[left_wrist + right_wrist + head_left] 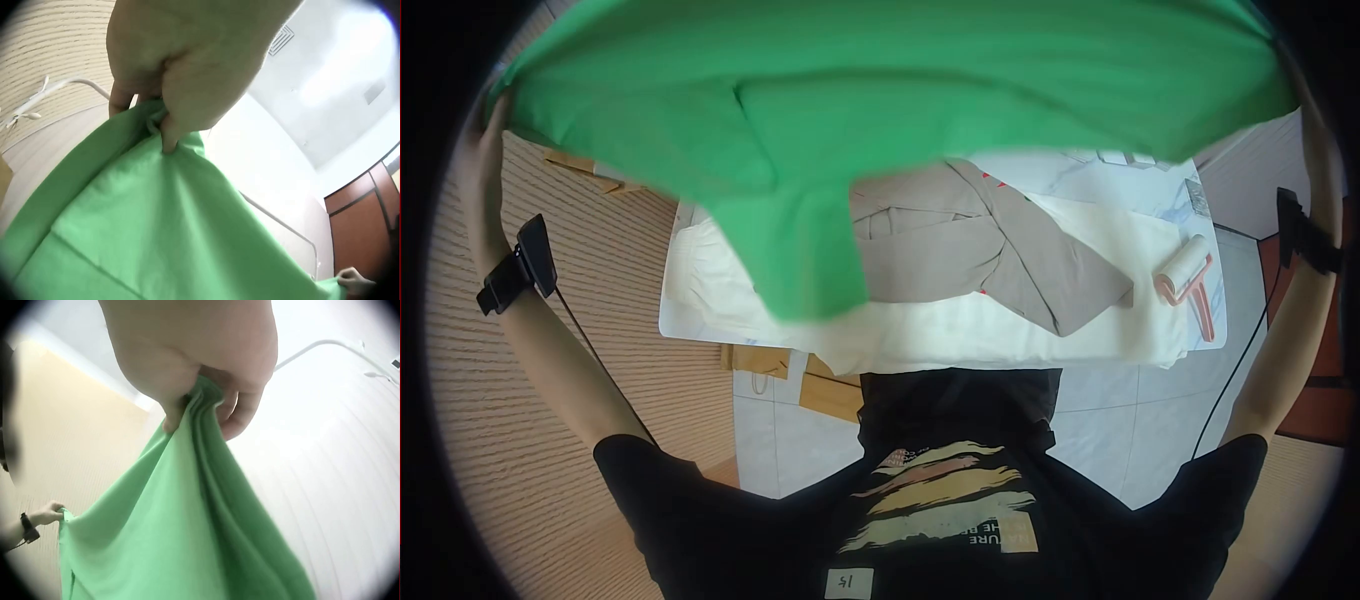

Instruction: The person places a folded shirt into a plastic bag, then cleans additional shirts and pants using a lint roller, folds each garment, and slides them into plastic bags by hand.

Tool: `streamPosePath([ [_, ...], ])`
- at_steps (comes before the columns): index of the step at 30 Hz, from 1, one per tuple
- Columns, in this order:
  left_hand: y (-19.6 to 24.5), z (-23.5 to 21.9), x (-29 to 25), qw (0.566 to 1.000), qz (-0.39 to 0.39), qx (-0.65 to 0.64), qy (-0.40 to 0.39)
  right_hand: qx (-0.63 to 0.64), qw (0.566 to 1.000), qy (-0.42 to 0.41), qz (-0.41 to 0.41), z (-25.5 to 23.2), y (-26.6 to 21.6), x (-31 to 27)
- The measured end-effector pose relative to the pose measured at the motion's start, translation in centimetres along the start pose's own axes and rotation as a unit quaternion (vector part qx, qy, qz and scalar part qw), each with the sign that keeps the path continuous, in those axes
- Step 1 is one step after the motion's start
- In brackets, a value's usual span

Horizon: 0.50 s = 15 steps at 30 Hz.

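Observation:
A large green garment (1000,110) is stretched wide and raised above the table, with one flap dangling lower on the left. My left hand (485,165) grips its left edge; in the left wrist view the thumb and fingers pinch gathered green fabric. At the opposite edge my right hand (1320,150) holds on too, and the right wrist view has the cloth bunched in folds between thumb and fingers. Beneath, a folded grey-brown garment (940,255) lies on a cream cloth (1000,335). The raised green fabric hides part of both.
Under the cloths is a white marble-patterned table (1175,205). A lint roller (1185,265) with a pink handle rests near its right end. Brown paper or cardboard pieces (830,390) lie lower left, beyond the near edge. A white rail (325,342) with hooks shows in the right wrist view.

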<state>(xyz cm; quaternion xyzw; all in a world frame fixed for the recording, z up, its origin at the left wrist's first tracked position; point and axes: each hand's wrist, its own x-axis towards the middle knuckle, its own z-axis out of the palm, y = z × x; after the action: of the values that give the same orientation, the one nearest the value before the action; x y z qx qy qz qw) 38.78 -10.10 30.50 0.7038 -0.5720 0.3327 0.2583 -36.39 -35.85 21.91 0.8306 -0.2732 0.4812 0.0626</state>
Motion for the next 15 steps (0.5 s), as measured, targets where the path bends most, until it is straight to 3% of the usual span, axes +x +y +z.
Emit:
streamPosePath([
  [1,-0.1,-1.4,-0.2,0.998,0.016,0.026,0.06,-0.018,0.998,0.054,-0.036,-0.3,-0.9,0.5],
  [2,-0.1,-2.3,-0.8,0.991,0.031,0.051,0.118,-0.018,0.998,0.052,-0.037,-0.8,-1.1,0.4],
  [4,0.7,-3.5,-4.6,0.987,-0.002,0.01,0.161,-0.04,0.996,0.067,-0.051,-2.2,-0.6,-0.9],
  [6,7.5,-4.2,-10.8,0.983,-0.095,0.042,0.15,-0.031,0.986,0.115,-0.116,-2.0,1.7,-4.8],
  [7,5.9,-4.3,-14.0,0.987,-0.117,0.002,0.112,-0.047,0.993,0.09,-0.062,-2.4,2.5,-8.2],
  [8,4.3,-3.8,-17.5,0.987,-0.139,-0.039,0.072,-0.034,0.992,0.021,0.116,-5.5,6.3,-14.7],
  [9,4.8,-2.8,-21.5,0.986,-0.099,-0.133,0.016,-0.01,0.998,0.004,0.057,-3.4,3.0,-17.2],
  [10,5.9,-1.4,-25.5,0.971,-0.057,-0.228,-0.038,-0.014,0.998,-0.061,0.018,-3.2,2.7,-20.8],
  [11,7.2,-0.2,-28.9,0.95,-0.046,-0.287,-0.112,0.088,0.986,-0.137,0.016,-1.2,-0.4,-21.9],
  [13,8.5,3.6,-36.9,0.915,-0.154,-0.322,-0.188,0.094,0.965,-0.224,0.096,1.8,-4.4,-27.3],
  [15,12.0,7.4,-41.7,0.9,-0.195,-0.262,-0.289,0.077,0.942,-0.295,0.137,2.2,-5.6,-31.3],
])
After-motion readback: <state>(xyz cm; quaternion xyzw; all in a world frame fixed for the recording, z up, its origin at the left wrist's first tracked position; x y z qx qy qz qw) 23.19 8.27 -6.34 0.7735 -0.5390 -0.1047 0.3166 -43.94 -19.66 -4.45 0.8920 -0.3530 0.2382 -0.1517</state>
